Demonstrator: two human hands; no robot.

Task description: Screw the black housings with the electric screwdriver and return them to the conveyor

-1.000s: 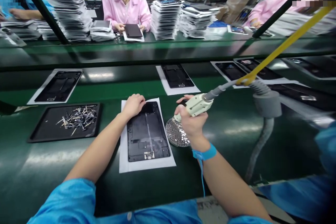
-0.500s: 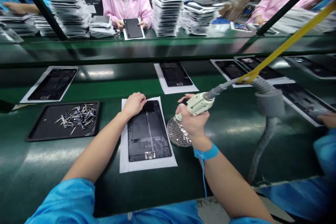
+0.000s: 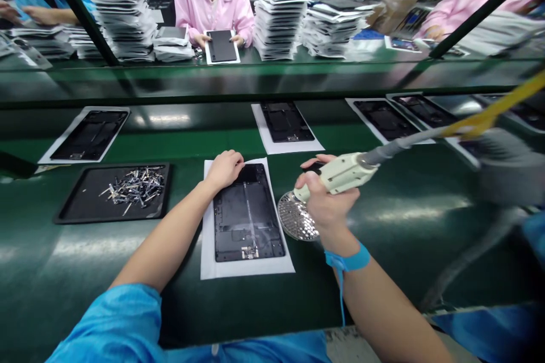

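A black tablet housing point(image 3: 249, 215) lies inner side up on a white sheet point(image 3: 247, 270) in front of me. My left hand point(image 3: 225, 171) rests at its upper left corner, fingers curled together against the top edge. To the right of the housing, my right hand point(image 3: 330, 195) is wrapped round a pale air gun point(image 3: 349, 172) with a grey hose, its thumb near a black part. The front end of the gun sits over a round, shiny dimpled metal disc point(image 3: 298, 218). Whether gun and disc are joined, I cannot tell. A blue band circles my right wrist.
A black tray point(image 3: 80, 198) with many small metal parts point(image 3: 140, 184) stands on the left. Other tablet housings point(image 3: 286, 120) lie on white sheets along the back. The hose hangs from a yellow strap point(image 3: 506, 99). Several people sit across the bench behind stacks point(image 3: 281, 25).
My right hand has shifted slightly right with the air gun, and the hose has swung right. At the right edge, another person's hand and a tablet housing have gone from view.
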